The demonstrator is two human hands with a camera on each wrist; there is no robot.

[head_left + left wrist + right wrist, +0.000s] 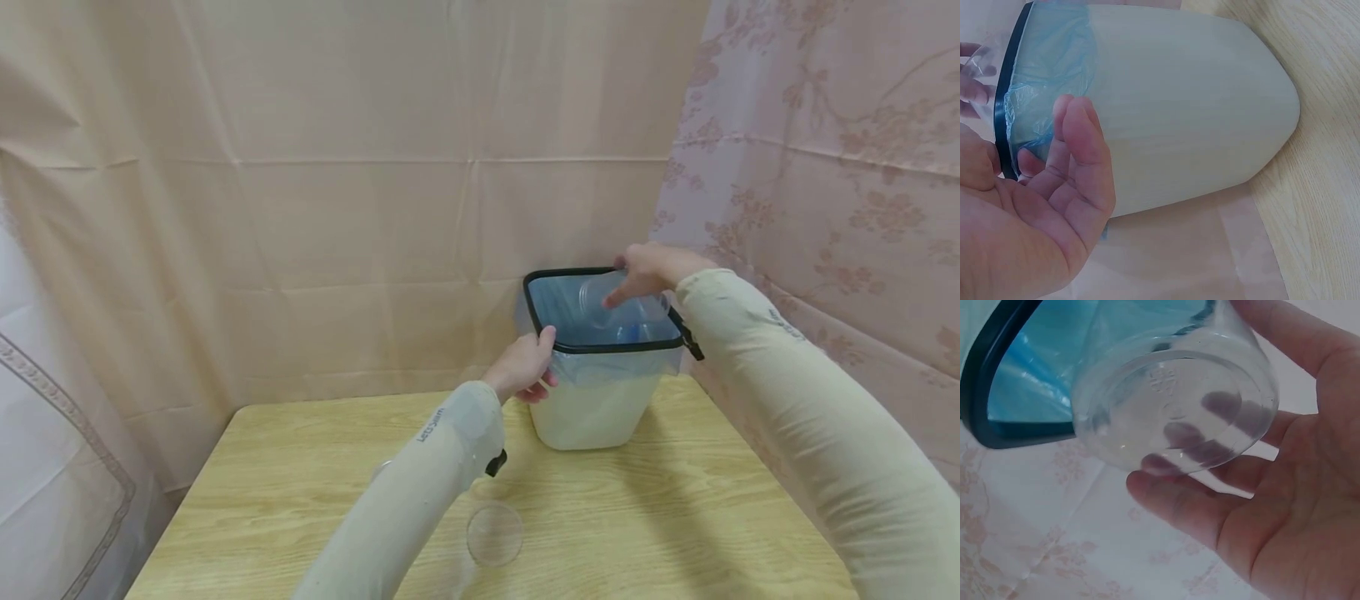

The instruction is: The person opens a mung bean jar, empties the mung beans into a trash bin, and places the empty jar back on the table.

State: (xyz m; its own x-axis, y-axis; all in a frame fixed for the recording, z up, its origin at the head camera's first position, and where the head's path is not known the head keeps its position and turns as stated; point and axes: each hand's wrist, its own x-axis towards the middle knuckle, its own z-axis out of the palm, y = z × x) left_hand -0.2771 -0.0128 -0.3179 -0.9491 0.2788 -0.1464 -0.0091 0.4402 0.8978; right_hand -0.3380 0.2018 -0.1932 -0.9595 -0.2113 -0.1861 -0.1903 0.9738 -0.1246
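Observation:
A cream trash bin (596,408) with a black rim (615,347) and a bluish plastic bag (1060,56) lining it stands at the table's back right. My left hand (525,362) pinches the near-left part of that rim, thumb on top and fingers along the outer side. Over the opening, my right hand (652,265) holds a clear plastic container (1172,406) tilted, its round base facing the right wrist camera. Fingers show through its clear wall. The base carries a raised mark. Something deeper blue shows inside the bin; I cannot tell what.
A clear round lid-like disc (495,535) lies on the wooden table (300,492), in front of the bin. Another small clear thing (381,468) is mostly hidden behind the left sleeve. Beige cloth (337,208) hangs behind, flowered cloth (847,167) to the right.

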